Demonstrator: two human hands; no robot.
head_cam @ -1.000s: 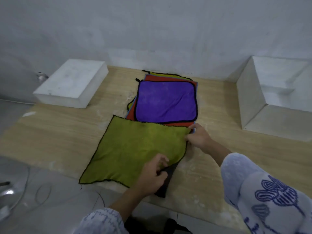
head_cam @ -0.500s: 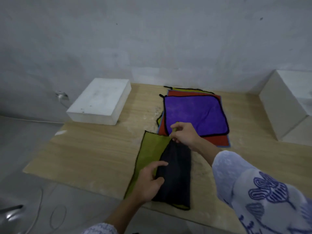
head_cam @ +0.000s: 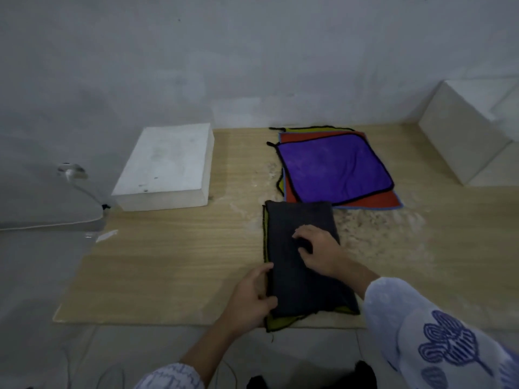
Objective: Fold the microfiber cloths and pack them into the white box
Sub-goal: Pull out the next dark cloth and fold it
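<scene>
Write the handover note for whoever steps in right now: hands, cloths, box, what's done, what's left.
Left hand: grips the near left edge of the folded cloth.
Right hand: rests on top of that cloth, fingers curled, pressing it.
Folded cloth: dark side up, green edge showing, on the wooden board at its near edge.
Stack of unfolded cloths, purple on top, lies just beyond.
White box at far right; its inside is out of view.
Done: first fold of this cloth.
Left: finish folding, pack it, then the stack.
</scene>
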